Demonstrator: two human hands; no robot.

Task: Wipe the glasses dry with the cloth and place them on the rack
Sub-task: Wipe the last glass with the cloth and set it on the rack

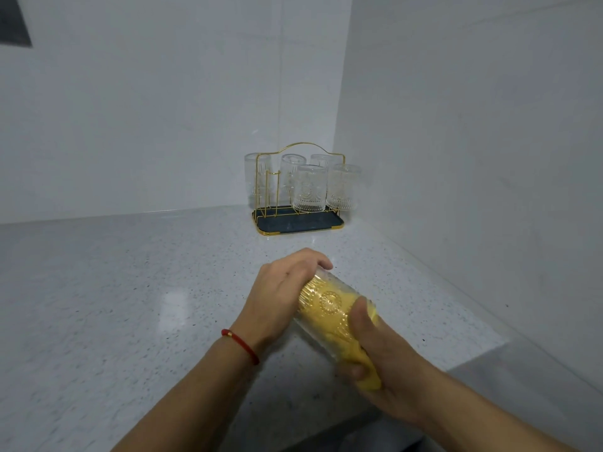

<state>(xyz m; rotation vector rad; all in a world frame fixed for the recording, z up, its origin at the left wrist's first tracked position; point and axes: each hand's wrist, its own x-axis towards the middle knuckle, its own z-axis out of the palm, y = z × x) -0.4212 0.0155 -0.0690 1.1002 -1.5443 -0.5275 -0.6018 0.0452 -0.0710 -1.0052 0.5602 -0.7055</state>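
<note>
Nearest, the right hand (375, 350) grips a soft yellow cloth (367, 378) stuffed inside a clear embossed glass (329, 308), tilted above the speckled stone counter (130, 305). The left hand (284, 288) clasps the glass's base end. Farther back, in the corner, a gold wire rack (297, 190) on a dark tray holds five upturned patterned glasses (309, 189).

Bare forearms, thin red string bracelet (240, 345) on left wrist

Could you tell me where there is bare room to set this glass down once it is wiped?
The rack is crowded at its right and back; its front-left peg stands free. The counter lies bare left of the left hand, and between both hands and the rack's tray.
</note>
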